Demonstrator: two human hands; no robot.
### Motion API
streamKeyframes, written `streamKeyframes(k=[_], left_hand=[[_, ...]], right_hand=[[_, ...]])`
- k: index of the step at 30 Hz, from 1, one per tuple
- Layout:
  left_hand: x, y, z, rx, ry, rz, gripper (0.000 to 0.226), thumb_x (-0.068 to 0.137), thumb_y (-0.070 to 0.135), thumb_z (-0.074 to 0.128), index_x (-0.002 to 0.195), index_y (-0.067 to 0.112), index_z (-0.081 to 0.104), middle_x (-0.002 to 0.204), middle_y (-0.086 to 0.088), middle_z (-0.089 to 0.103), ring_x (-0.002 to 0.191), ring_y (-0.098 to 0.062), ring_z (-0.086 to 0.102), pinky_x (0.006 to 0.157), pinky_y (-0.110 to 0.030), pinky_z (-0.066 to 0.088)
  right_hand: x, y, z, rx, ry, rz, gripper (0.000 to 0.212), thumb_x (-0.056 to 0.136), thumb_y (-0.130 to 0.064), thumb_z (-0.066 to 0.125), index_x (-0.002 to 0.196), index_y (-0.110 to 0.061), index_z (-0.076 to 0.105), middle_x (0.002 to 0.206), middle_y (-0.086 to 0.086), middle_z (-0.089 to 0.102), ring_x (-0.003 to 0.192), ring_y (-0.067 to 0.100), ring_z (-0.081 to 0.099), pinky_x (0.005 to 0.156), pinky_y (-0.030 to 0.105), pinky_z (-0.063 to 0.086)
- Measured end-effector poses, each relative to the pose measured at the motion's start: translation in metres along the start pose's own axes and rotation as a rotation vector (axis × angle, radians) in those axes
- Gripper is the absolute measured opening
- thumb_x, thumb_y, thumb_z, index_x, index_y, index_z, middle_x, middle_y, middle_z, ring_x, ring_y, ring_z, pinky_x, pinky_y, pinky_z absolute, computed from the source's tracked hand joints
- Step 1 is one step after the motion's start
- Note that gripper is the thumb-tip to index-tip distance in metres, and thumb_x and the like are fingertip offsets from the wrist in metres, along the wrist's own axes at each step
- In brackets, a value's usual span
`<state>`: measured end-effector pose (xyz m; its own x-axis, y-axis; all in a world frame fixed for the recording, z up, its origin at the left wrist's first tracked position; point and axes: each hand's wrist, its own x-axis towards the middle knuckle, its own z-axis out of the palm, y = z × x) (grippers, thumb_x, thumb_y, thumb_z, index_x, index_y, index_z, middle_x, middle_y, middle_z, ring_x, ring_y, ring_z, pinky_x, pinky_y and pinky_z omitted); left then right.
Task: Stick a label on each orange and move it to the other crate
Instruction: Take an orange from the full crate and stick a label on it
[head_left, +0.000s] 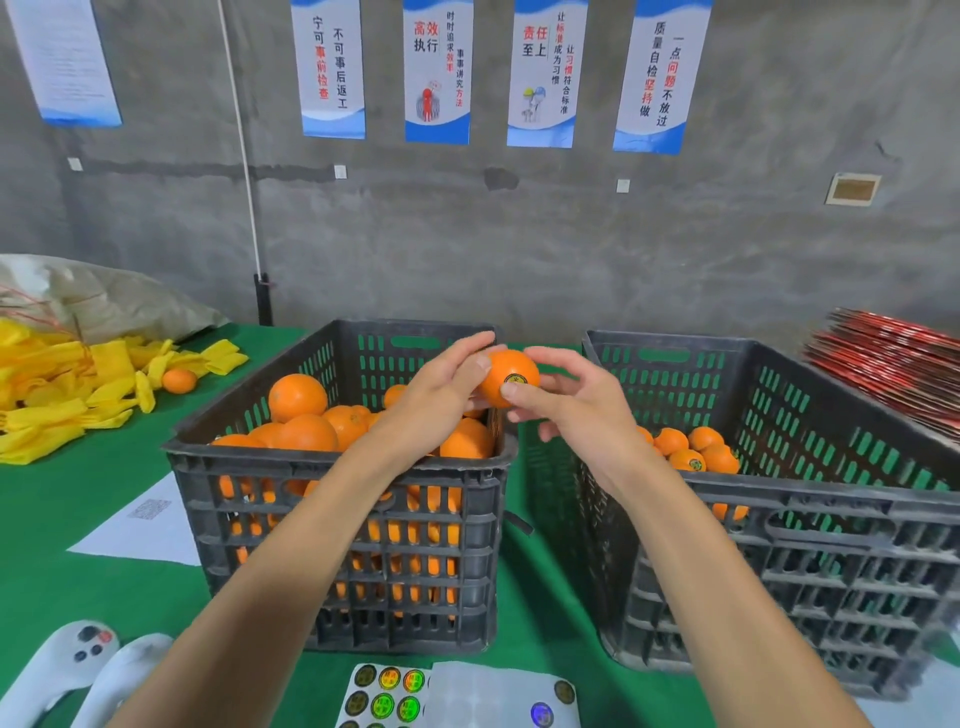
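Where the green bench (93, 499) runs back to the grey wall, we see two dark slotted crates standing side by side with a narrow green gap between them. We find the left crate (337, 467) heaped with oranges nearly to its rim, while the right crate (810, 499) holds only a few labelled oranges (691, 452) low at its near left corner, most of its inside open. At the left lies a pile of yellow netting (67, 389) with a lone orange beside it, and a white paper sheet (145, 525) lies flat by the left crate. Sticker sheets (457, 696) lie at the near edge. Both our forearms reach forward and meet above the inner rim of the left crate. Our left hand (441, 389) grips the held orange (506, 376) from the left, fingers extended over its top. Our right hand (566, 400) pinches it from the right, thumb just below the round dark label (514, 378) on its facing side
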<state>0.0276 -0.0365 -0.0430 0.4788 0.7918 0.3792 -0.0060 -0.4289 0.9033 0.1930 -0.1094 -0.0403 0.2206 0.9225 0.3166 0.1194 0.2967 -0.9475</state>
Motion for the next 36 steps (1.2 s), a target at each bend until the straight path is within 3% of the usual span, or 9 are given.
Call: streamKeyframes(k=[3, 7, 13, 16, 18, 21, 24, 30, 36], left_hand=[[0.007, -0.005, 0.002, 0.199, 0.005, -0.108, 0.042, 0.112, 0.024, 0.038, 0.154, 0.019, 0.041, 0.148, -0.002, 0.056, 0.128, -0.019, 0.058, 0.107, -0.034, 0.047], [0.024, -0.017, 0.003, 0.804, -0.277, -0.281, 0.049, 0.101, 0.013, 0.052, 0.149, 0.02, 0.05, 0.152, -0.005, 0.051, 0.137, -0.025, 0.049, 0.102, -0.03, 0.038], [0.049, -0.024, 0.006, 1.168, -0.518, -0.486, 0.069, 0.091, 0.011, 0.055, 0.156, 0.026, 0.037, 0.156, -0.009, 0.043, 0.131, -0.033, 0.05, 0.106, -0.044, 0.046], [0.05, -0.024, 0.003, 1.141, -0.372, -0.449, 0.069, 0.089, 0.017, 0.069, 0.152, 0.025, 0.044, 0.152, -0.009, 0.048, 0.119, -0.03, 0.054, 0.089, -0.038, 0.047], [0.043, -0.023, 0.001, 1.055, -0.138, -0.37, 0.078, 0.084, 0.033, 0.08, 0.152, 0.023, 0.044, 0.15, -0.012, 0.05, 0.124, -0.034, 0.055, 0.097, -0.043, 0.048], [0.021, -0.014, 0.007, 0.875, 0.275, -0.157, 0.084, 0.085, 0.051, 0.078, 0.155, 0.022, 0.041, 0.149, -0.015, 0.052, 0.135, -0.039, 0.05, 0.106, -0.049, 0.043], [-0.008, 0.0, 0.027, 0.674, 0.549, 0.125, 0.075, 0.083, 0.061, 0.072, 0.147, 0.031, 0.047, 0.133, -0.005, 0.058, 0.118, -0.026, 0.056, 0.09, -0.035, 0.044], [-0.055, 0.01, 0.07, 0.521, 0.513, 0.435, 0.069, 0.076, 0.048, 0.075, 0.139, 0.034, 0.053, 0.119, 0.003, 0.049, 0.097, -0.001, 0.047, 0.081, -0.002, 0.036], [-0.085, -0.02, 0.097, 0.493, 0.389, 0.516, 0.07, 0.082, 0.04, 0.078, 0.146, 0.028, 0.05, 0.132, 0.002, 0.044, 0.115, -0.008, 0.052, 0.088, -0.017, 0.051]], right_hand=[[0.0, -0.009, -0.013, -0.279, 0.141, -0.105, 0.048, 0.079, -0.023, 0.088, 0.114, -0.029, 0.056, 0.112, 0.0, 0.064, 0.066, 0.02, 0.074, 0.062, 0.03, 0.051], [0.002, -0.014, -0.05, -0.811, 0.427, -0.172, 0.045, 0.085, -0.021, 0.08, 0.114, -0.034, 0.048, 0.118, 0.002, 0.042, 0.083, 0.031, 0.06, 0.075, 0.035, 0.041], [-0.008, -0.003, -0.09, -0.978, 0.58, -0.241, 0.031, 0.105, -0.017, 0.049, 0.134, -0.017, 0.06, 0.148, 0.004, 0.045, 0.116, 0.032, 0.059, 0.094, 0.045, 0.043], [-0.016, 0.001, -0.092, -0.948, 0.515, -0.357, 0.029, 0.106, -0.017, 0.047, 0.129, -0.013, 0.065, 0.14, 0.001, 0.056, 0.114, 0.027, 0.064, 0.094, 0.045, 0.051], [-0.024, 0.005, -0.085, -0.933, 0.457, -0.532, 0.025, 0.103, -0.014, 0.051, 0.121, -0.011, 0.067, 0.129, 0.001, 0.063, 0.097, 0.025, 0.067, 0.085, 0.044, 0.054], [-0.041, 0.019, -0.067, -1.027, 0.294, -0.86, 0.02, 0.1, -0.01, 0.053, 0.111, -0.006, 0.069, 0.109, 0.005, 0.067, 0.089, 0.022, 0.065, 0.077, 0.033, 0.054], [-0.057, 0.047, -0.049, -1.125, 0.105, -1.078, 0.018, 0.098, -0.007, 0.054, 0.101, 0.001, 0.071, 0.092, 0.01, 0.067, 0.079, 0.028, 0.061, 0.069, 0.035, 0.052], [-0.082, 0.079, -0.034, -1.028, -0.022, -0.843, 0.024, 0.098, -0.014, 0.059, 0.116, 0.002, 0.064, 0.097, 0.011, 0.063, 0.085, 0.027, 0.062, 0.073, 0.041, 0.055], [-0.102, 0.097, -0.032, -0.846, 0.072, -0.685, 0.053, 0.086, -0.008, 0.076, 0.13, 0.008, 0.052, 0.105, 0.014, 0.066, 0.086, 0.015, 0.057, 0.068, 0.028, 0.049]])
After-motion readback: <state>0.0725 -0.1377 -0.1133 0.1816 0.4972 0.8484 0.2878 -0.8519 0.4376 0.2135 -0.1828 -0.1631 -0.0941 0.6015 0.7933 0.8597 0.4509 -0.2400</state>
